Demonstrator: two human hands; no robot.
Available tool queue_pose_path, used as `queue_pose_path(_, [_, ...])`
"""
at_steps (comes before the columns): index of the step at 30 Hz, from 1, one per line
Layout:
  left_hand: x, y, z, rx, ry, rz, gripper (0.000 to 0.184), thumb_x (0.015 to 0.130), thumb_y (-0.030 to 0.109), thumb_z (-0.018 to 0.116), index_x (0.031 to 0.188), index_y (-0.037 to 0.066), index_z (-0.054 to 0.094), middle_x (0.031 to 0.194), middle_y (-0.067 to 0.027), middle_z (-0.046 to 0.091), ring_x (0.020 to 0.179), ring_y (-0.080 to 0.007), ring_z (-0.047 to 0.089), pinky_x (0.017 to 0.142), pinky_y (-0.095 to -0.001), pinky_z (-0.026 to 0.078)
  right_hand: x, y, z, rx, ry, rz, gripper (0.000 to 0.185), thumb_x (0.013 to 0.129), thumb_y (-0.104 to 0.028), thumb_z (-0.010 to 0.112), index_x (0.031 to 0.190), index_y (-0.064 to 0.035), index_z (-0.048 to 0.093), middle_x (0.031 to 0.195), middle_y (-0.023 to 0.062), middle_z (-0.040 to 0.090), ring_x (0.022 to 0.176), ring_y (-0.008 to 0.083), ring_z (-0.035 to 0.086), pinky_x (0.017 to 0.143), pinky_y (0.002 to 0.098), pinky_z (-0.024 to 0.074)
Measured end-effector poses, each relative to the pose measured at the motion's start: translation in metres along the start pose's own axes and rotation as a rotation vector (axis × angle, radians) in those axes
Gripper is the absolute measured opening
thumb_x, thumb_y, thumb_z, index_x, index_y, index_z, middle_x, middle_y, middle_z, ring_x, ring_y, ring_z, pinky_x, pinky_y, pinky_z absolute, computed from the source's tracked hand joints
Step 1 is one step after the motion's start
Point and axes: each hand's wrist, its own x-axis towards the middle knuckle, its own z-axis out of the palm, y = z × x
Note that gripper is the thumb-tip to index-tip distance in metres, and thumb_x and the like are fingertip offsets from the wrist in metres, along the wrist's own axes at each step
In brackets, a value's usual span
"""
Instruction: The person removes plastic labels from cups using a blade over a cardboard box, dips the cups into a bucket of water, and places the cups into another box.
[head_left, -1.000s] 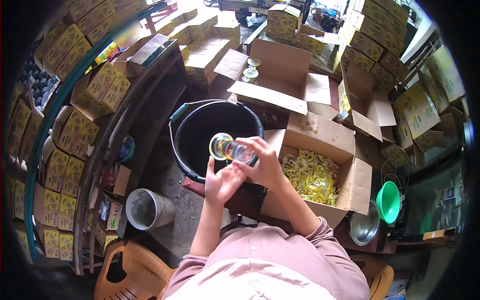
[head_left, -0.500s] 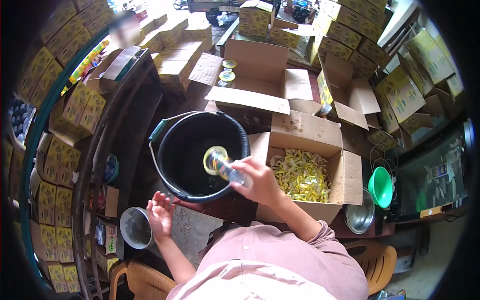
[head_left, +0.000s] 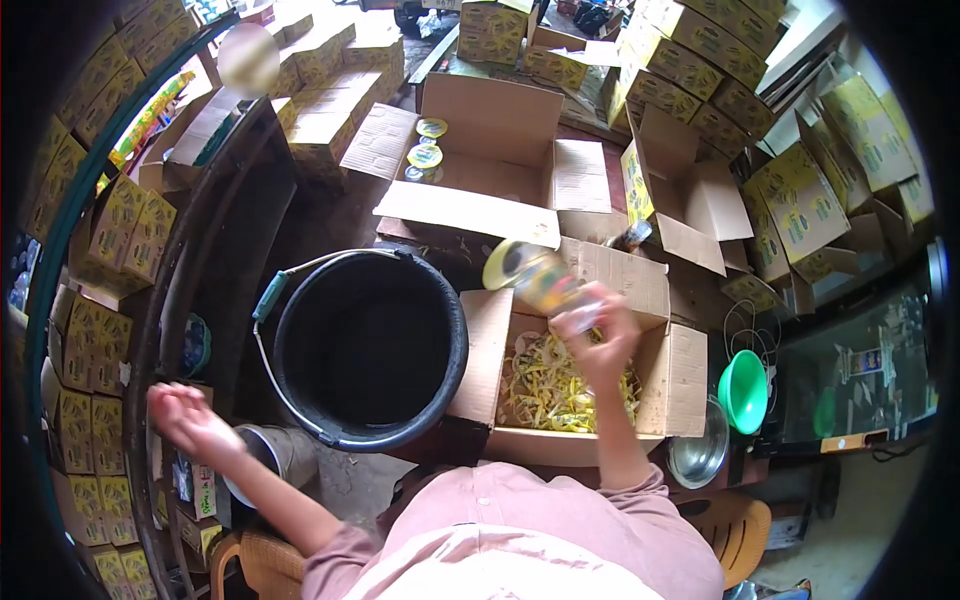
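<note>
1. We're gripping the cup (head_left: 545,280) in our right hand (head_left: 603,335), fingers closing round its narrower end. The yellow-rimmed end is pointing left and far.
2. Cup is looking see-through at the held end, with yellow, dark and reddish print along the side. It's blurring, so we're not reading any lettering. Can't tell if it's one cup or several nested.
3. Cup is tilting well off upright, sitting above the far side of the scrap box (head_left: 685,380), right of the black bucket (head_left: 370,340).
4. Our left hand (head_left: 195,425) is hanging open out at left, fingers loosely curling, grasping nothing we're seeing. In view it's lying just beside the grey pail (head_left: 290,455); we're not able to judge the height gap.
5. Scrap box is standing open, holding a loose pile of yellow and pale strips (head_left: 560,385).
6. Black bucket is standing left of it, its wire handle swinging out on the left side and carrying a teal grip (head_left: 270,297).
7. Far box (head_left: 485,105) is lying open beyond both, holding yellow-lidded cups (head_left: 424,155) at its left end.
8. Green bowl (head_left: 743,390) is resting at right, next to the metal bowl (head_left: 700,450).
</note>
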Motion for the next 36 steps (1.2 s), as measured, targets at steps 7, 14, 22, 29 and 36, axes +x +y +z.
queue_pose_path(7, [0.115, 0.148, 0.099, 0.172, -0.762, 0.988, 0.047, 0.085, 0.040, 0.046, 0.109, -0.001, 0.047, 0.097, -0.0138, 0.050, 0.091, -0.0235, 0.048, 0.079, -0.0337, 0.037, 0.111, 0.187, -0.082, -0.534, 0.253, 0.123, 0.039, 0.065, -0.020, 0.075, 0.096, -0.0010, 0.061, 0.087, 0.0123, 0.061, 0.077, 0.0231, 0.061, 0.067, 0.0326, 0.0490])
queue_pose_path(14, [0.072, 0.150, 0.216, 0.021, -1.239, 1.451, 0.049, 0.084, 0.042, 0.046, 0.110, -0.001, 0.047, 0.099, -0.0142, 0.050, 0.093, -0.0240, 0.047, 0.080, -0.0342, 0.037, 0.134, 0.278, -0.064, -0.593, 0.103, 0.285, 0.039, 0.064, -0.027, 0.075, 0.093, -0.0047, 0.062, 0.086, 0.0125, 0.065, 0.078, 0.0250, 0.063, 0.069, 0.0346, 0.0495])
queue_pose_path(22, [0.065, 0.127, 0.246, 0.020, -1.344, 1.487, 0.052, 0.084, 0.044, 0.046, 0.111, -0.001, 0.046, 0.100, -0.0146, 0.050, 0.095, -0.0246, 0.047, 0.082, -0.0348, 0.036, 0.121, 0.313, -0.042, -0.689, -0.188, 0.350, 0.042, 0.059, -0.029, 0.076, 0.090, -0.0040, 0.062, 0.082, 0.0141, 0.063, 0.077, 0.0273, 0.062, 0.071, 0.0370, 0.0492])
queue_pose_path(29, [0.066, 0.119, 0.251, 0.052, -1.349, 1.488, 0.054, 0.083, 0.046, 0.045, 0.111, -0.001, 0.046, 0.102, -0.0150, 0.049, 0.096, -0.0251, 0.047, 0.083, -0.0353, 0.036, 0.116, 0.333, -0.036, -0.685, -0.275, 0.386, 0.041, 0.058, -0.029, 0.076, 0.086, -0.0025, 0.060, 0.079, 0.0147, 0.064, 0.074, 0.0271, 0.062, 0.070, 0.0358, 0.0489])
queue_pose_path(36, [0.070, 0.112, 0.254, 0.060, -1.346, 1.488, 0.057, 0.083, 0.048, 0.045, 0.112, 0.000, 0.045, 0.103, -0.0153, 0.049, 0.098, -0.0257, 0.046, 0.084, -0.0358, 0.036, 0.120, 0.318, -0.039, -0.729, -0.284, 0.468, 0.051, 0.058, -0.038, 0.077, 0.091, -0.0032, 0.061, 0.085, 0.0151, 0.064, 0.080, 0.0268, 0.063, 0.074, 0.0360, 0.0481])
